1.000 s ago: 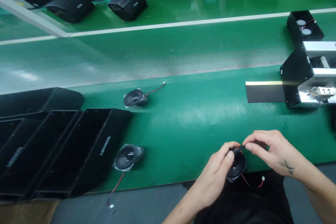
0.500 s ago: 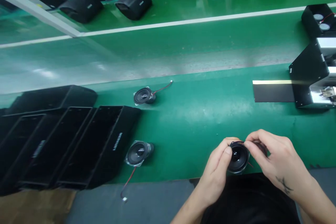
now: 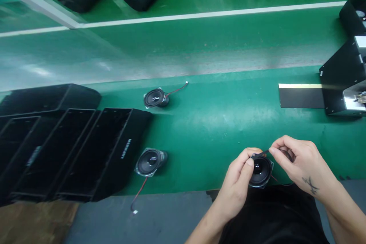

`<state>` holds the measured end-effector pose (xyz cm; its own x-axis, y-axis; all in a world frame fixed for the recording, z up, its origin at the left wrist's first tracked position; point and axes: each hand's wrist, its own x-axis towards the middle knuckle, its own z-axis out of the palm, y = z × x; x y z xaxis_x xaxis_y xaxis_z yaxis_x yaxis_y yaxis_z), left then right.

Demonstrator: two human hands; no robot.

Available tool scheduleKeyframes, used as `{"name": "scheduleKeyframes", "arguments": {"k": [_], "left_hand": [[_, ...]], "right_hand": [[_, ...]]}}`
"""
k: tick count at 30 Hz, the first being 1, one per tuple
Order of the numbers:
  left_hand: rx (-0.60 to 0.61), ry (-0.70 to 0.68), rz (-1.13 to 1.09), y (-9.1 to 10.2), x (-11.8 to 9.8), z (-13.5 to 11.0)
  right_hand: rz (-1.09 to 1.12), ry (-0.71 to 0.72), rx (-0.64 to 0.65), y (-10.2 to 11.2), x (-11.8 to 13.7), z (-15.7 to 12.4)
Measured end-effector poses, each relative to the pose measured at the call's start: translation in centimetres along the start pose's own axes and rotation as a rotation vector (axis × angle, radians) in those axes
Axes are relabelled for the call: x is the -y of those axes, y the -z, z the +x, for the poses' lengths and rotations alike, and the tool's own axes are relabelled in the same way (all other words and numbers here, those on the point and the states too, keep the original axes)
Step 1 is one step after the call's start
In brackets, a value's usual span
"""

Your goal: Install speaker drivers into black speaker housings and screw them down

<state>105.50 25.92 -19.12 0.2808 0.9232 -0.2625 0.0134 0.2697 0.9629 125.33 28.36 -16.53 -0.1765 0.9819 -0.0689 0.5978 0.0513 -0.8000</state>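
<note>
A small round speaker driver [image 3: 260, 172] sits cone up at the table's front edge, close to my body. My left hand [image 3: 237, 181] is closed on its left side, thumb on the rim. A thin black strip [image 3: 260, 154] runs along the driver's upper rim. Its other end is pinched between the thumb and fingers of my right hand [image 3: 303, 166], and more of the dark strip shows curled under those fingers. Part of a thin wire trails out at the driver's lower right. The driver's underside is hidden.
Two more speaker drivers, one farther back [image 3: 154, 98] and one near the front edge [image 3: 149, 162], lie on the green table [image 3: 206, 122] with wires. Black speaker cabinets [image 3: 126, 160] stand at left. A black and silver machine [image 3: 337, 76] with a flat dark plate [image 3: 300, 96] is at right.
The strip between my hands now stretches straighter and lifts off the rim on the right. My right hand has moved slightly up and right. The whole view has shifted a little.
</note>
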Motion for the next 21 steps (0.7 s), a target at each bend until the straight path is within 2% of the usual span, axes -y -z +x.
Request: {"name": "scheduleKeyframes", "arguments": {"k": [10,21], "left_hand": [[-0.027,0.029,-0.058,-0.6,0.6,0.0],[-0.09,-0.005,-0.015,-0.9,1.1,0.3]], "right_hand": [[0.005,-0.027,0.005,-0.4,-0.5,-0.6],[0.024,-0.021,0.039,-0.6,-1.1,-1.0]]}}
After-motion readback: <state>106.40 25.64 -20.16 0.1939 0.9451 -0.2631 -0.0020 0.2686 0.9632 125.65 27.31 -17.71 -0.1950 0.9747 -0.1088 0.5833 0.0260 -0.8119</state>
